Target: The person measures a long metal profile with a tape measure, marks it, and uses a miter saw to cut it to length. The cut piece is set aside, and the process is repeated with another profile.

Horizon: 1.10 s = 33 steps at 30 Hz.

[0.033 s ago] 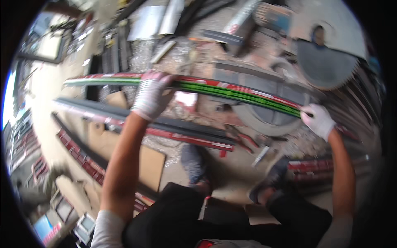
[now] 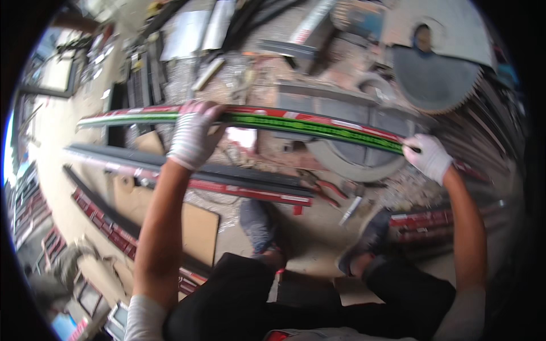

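Note:
A long, slim profile strip (image 2: 296, 124), dark with red film and a bright green band, lies crosswise in front of me. My left hand (image 2: 195, 135), in a striped whitish glove, is closed over it left of the middle. At its right end, my gloved right hand (image 2: 427, 157) pinches the tip between thumb and fingers. The strip spans above the grey base of a saw (image 2: 335, 156), whose large toothed blade (image 2: 438, 77) stands beyond my right hand. Below my left hand, a second dark profile with red film (image 2: 250, 176) lies apart from the held one.
Red-handled pliers (image 2: 327, 187) lie near my feet. Several red-filmed profiles (image 2: 421, 223) sit at the lower right, and more (image 2: 102, 216) at the left beside a brown board (image 2: 199, 227). Dark bars and scraps cover the far side. A short pale offcut (image 2: 209, 74) lies there.
The whole scene has shifted slightly left and up in view and looks less blurred. Both hands keep their hold on the strip.

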Each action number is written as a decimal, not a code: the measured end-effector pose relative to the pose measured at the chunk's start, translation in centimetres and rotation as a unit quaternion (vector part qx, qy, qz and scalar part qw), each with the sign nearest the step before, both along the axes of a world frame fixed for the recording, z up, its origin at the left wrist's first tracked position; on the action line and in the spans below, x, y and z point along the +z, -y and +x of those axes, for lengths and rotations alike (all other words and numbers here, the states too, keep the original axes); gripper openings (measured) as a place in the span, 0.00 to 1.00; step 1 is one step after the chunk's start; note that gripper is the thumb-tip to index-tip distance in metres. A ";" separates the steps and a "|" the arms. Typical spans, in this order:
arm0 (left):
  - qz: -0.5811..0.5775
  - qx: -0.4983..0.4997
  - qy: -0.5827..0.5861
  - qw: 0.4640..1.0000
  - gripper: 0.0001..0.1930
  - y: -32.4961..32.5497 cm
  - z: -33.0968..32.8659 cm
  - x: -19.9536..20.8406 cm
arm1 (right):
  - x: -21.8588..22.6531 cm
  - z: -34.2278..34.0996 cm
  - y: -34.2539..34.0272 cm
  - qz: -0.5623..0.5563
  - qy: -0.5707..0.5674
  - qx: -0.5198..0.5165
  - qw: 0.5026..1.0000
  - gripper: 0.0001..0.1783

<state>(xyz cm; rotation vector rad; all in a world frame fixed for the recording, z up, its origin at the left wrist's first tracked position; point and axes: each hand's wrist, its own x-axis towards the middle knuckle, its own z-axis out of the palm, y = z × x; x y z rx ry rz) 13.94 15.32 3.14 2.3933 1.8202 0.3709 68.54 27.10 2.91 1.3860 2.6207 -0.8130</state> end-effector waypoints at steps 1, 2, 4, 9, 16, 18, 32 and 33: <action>0.010 -0.013 0.005 1.000 0.21 -0.5 0.6 -0.2 | 0.7 0.4 0.2 -0.011 0.020 -0.006 1.000 0.11; 0.021 -0.022 0.009 0.999 0.21 -0.6 -0.1 -0.6 | 1.5 -0.6 0.7 -0.022 0.039 -0.009 0.999 0.13; 0.013 -0.019 0.009 1.000 0.22 -1.2 0.7 -0.7 | 1.7 -0.8 0.3 -0.046 0.091 -0.031 0.994 0.14; 0.005 -0.022 0.009 1.000 0.24 -1.7 1.4 -1.5 | 0.9 -0.1 0.8 -0.065 0.103 -0.056 0.991 0.16; -0.022 -0.045 -0.011 0.999 0.29 -2.0 0.7 -1.2 | 0.8 -0.7 0.7 -0.078 0.100 -0.069 0.989 0.15; -0.051 -0.041 -0.037 0.997 0.31 -2.3 0.7 -0.9 | 0.5 -0.6 0.8 -0.077 0.092 -0.066 0.991 0.15; -0.201 -0.044 -0.089 0.974 0.33 -5.1 1.8 0.0 | 0.6 -0.6 0.5 -0.115 0.118 -0.073 0.984 0.12; -0.203 -0.043 -0.091 0.974 0.33 -5.2 1.9 0.0 | 0.5 -0.6 0.5 -0.105 0.110 -0.077 0.985 0.11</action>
